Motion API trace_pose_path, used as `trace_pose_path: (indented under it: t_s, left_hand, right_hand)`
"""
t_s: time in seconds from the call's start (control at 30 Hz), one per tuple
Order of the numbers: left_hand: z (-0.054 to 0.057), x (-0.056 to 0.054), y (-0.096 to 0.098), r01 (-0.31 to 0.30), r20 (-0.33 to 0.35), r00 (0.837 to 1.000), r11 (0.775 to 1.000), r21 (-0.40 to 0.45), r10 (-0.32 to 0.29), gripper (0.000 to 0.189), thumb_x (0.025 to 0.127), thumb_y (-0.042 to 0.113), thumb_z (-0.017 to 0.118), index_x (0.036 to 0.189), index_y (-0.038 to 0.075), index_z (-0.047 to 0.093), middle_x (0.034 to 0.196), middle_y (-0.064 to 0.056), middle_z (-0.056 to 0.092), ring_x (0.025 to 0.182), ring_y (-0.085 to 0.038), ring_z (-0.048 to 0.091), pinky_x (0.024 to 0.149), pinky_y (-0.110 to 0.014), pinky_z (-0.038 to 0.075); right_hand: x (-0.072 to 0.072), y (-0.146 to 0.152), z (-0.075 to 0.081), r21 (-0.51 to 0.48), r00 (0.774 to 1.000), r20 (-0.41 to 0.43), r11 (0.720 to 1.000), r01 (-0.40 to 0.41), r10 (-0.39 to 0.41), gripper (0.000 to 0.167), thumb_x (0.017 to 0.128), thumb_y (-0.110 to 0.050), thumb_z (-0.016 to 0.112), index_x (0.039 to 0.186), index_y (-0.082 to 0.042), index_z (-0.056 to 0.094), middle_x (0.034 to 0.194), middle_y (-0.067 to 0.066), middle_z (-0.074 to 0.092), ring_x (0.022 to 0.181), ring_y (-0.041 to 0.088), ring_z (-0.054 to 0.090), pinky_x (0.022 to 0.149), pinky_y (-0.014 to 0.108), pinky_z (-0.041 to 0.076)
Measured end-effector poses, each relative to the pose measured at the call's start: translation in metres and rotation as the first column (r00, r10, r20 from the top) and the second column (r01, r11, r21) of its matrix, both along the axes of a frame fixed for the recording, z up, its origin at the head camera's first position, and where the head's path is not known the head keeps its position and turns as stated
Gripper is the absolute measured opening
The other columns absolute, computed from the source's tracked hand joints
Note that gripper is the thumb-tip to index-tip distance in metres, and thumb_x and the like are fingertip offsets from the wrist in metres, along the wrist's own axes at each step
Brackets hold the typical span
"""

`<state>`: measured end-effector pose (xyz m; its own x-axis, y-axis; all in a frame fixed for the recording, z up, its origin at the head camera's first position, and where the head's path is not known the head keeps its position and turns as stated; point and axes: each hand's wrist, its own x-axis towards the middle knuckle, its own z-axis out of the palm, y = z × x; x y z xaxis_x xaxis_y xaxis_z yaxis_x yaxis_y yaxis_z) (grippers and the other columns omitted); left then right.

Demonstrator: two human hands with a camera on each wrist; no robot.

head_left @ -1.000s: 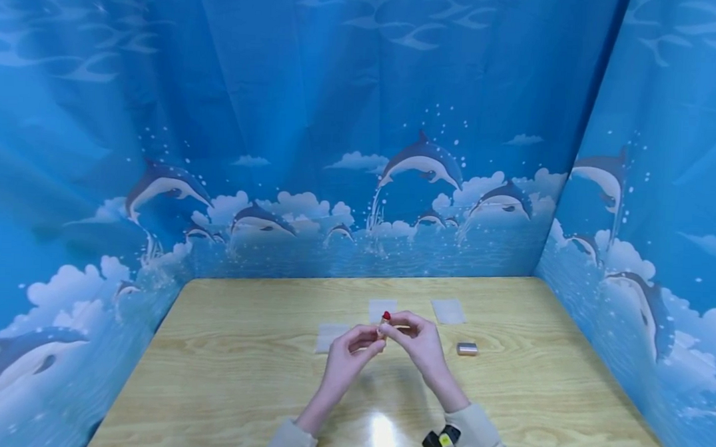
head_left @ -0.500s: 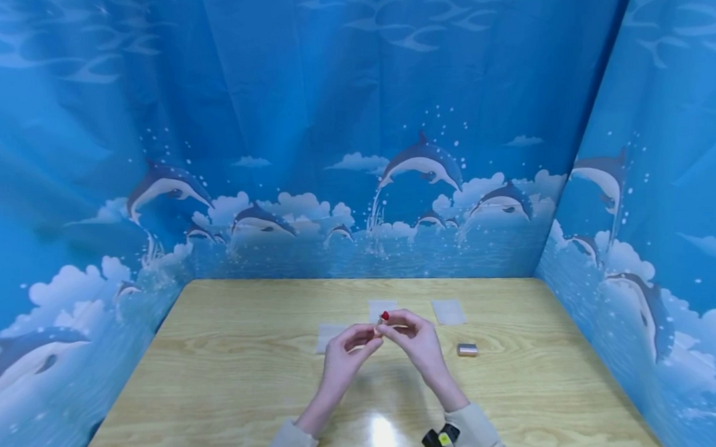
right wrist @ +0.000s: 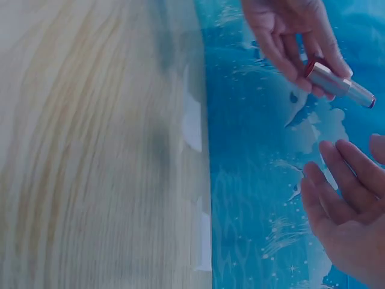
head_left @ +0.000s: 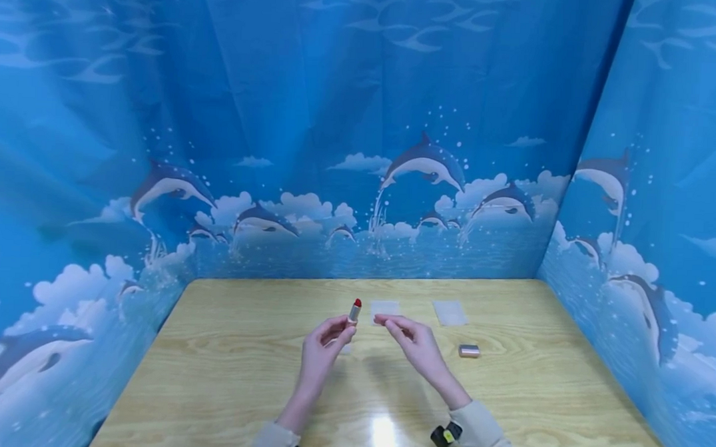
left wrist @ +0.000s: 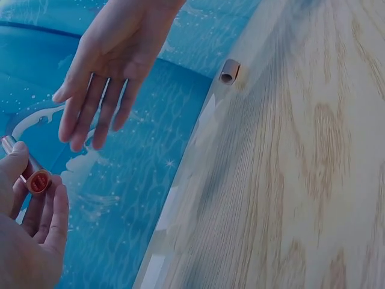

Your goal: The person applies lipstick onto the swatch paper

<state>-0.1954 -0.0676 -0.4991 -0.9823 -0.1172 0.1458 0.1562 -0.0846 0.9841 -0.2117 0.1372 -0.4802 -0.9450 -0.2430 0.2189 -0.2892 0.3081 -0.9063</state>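
Between the thumb and fingers of my left hand (head_left: 319,352) is a lipstick (head_left: 355,311), its red bullet exposed and pointing up. In the left wrist view the round reddish base of the lipstick (left wrist: 40,181) faces the camera. The right wrist view shows its silvery case (right wrist: 337,83) held near the lower end. My right hand (head_left: 420,349) is just to the right, apart from the lipstick, its fingers extended and holding nothing. The lipstick cap (head_left: 469,351), metallic and open-ended, lies on its side on the table, right of that hand.
Two pale square sheets (head_left: 450,313) (head_left: 384,308) lie towards the back of the wooden table (head_left: 226,364). A third sheet (head_left: 345,349) is mostly hidden behind my left hand. Blue dolphin-print curtains (head_left: 309,248) rise along the back and sides.
My right hand has let go of the lipstick, which both hands were holding. My left hand has moved left with it, leaving a gap between the hands. The cap stays where it was.
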Motion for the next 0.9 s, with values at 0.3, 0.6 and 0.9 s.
trace_pose_path:
  t_s: [0.3, 0.6, 0.9]
  left_hand:
    - [-0.002, 0.001, -0.018, -0.043, 0.006, 0.999, 0.998, -0.053, 0.043, 0.033, 0.090, 0.017, 0.078, 0.118, 0.001, 0.070, 0.110, -0.014, 0.074, 0.092, -0.012, 0.070, 0.085, -0.023, 0.060]
    - [-0.004, 0.003, -0.034, -0.066, 0.019, 0.998, 0.995, -0.074, 0.068, 0.034, 0.090, 0.013, 0.077, 0.120, 0.001, 0.069, 0.113, -0.016, 0.072, 0.095, -0.013, 0.070, 0.086, -0.022, 0.060]
    - [-0.006, 0.006, -0.047, -0.098, 0.049, 0.993, 0.988, -0.119, 0.105, 0.036, 0.089, 0.018, 0.079, 0.121, 0.004, 0.070, 0.115, -0.014, 0.072, 0.099, -0.014, 0.069, 0.087, -0.020, 0.059]
  right_hand:
    - [-0.006, -0.007, -0.013, 0.310, 0.968, -0.133, 0.937, -0.162, 0.212, 0.039, 0.107, -0.026, 0.052, 0.141, -0.008, 0.058, 0.142, 0.011, 0.060, 0.130, 0.033, 0.057, 0.110, 0.054, 0.045]
    - [-0.010, -0.023, -0.023, 0.564, 0.912, -0.129, 0.785, -0.255, 0.389, 0.053, 0.105, -0.030, 0.056, 0.149, -0.002, 0.046, 0.154, 0.018, 0.045, 0.143, 0.038, 0.041, 0.118, 0.057, 0.033]
    - [-0.011, -0.035, -0.038, 0.743, 0.863, -0.076, 0.606, -0.284, 0.499, 0.067, 0.102, -0.042, 0.056, 0.154, -0.002, 0.038, 0.161, 0.016, 0.035, 0.148, 0.035, 0.033, 0.119, 0.057, 0.032]
